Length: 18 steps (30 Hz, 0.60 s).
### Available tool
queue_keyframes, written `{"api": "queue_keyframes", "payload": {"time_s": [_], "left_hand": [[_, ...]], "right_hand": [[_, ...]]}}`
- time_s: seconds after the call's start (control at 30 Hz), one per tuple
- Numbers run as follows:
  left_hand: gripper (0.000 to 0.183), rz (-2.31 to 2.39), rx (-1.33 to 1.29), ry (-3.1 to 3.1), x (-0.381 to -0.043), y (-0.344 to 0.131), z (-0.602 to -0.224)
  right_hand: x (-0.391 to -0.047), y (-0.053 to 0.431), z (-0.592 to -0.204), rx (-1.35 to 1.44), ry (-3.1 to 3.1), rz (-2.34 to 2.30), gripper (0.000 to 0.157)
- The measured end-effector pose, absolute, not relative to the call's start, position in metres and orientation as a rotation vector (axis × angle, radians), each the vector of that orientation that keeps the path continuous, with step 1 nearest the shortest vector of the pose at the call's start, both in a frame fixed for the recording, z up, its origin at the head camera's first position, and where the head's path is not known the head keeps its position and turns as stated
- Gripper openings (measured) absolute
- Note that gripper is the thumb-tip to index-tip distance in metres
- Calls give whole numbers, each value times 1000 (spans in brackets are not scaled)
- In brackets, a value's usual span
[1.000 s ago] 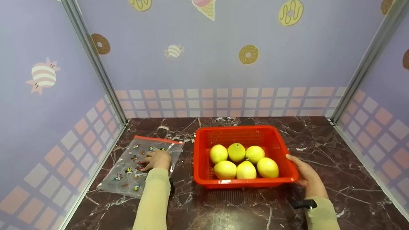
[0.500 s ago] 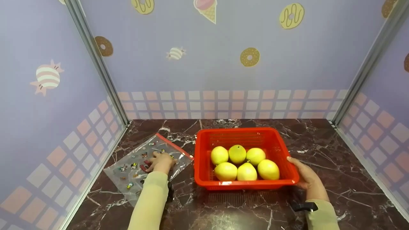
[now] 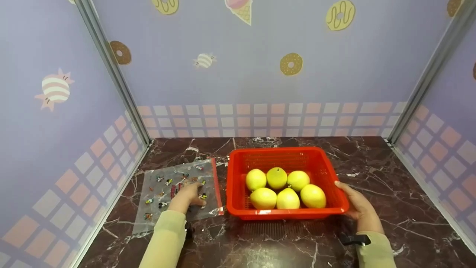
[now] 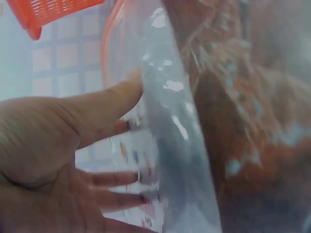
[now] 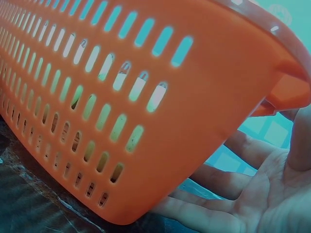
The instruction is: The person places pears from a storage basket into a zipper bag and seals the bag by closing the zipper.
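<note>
On the left of the table lies a clear zip bag [image 3: 167, 191] with a red strip down its right side, holding several tiny colourful figures. My left hand [image 3: 187, 195] rests on it with fingers spread; the left wrist view shows the thumb and extended fingers [image 4: 114, 179] against the plastic. To its right stands a red perforated plastic basket [image 3: 286, 214], with several yellow lemon-like fruits [image 3: 277, 178] in it. My right hand [image 3: 357, 204] holds the basket's right side, thumb at the rim. In the right wrist view the other fingers [image 5: 221, 182] lie along the end wall, tips hidden.
The dark marbled table [image 3: 275, 249] runs back to a patterned lilac wall [image 3: 245, 82]. Side walls with grey metal corner posts [image 3: 115, 74] bound it left and right. The bag's red strip is close beside the basket's left side.
The bag has turned clockwise under my left hand; its red strip swung from the back edge to the right side. The right hand and basket have stayed in place.
</note>
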<state>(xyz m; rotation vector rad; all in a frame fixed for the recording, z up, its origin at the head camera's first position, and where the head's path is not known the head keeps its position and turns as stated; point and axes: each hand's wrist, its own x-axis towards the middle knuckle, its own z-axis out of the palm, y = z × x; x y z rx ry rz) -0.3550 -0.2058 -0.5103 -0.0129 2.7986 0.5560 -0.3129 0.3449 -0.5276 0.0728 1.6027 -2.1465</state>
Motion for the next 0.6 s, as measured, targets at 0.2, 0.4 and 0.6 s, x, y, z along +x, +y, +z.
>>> {"api": "queue_keyframes", "payload": {"time_s": [0.2, 0.4, 0.6], "left_hand": [[93, 494, 24, 2803, -342, -201, -503], [87, 404, -52, 2799, -336, -185, -492], [68, 420, -201, 2867, -341, -147, -491]], "right_hand": [[-314, 344, -528, 96, 1597, -2152, 56], [-314, 343, -529, 90, 1581, -2161, 49], [-314, 344, -529, 79, 1577, -2157, 56]]}}
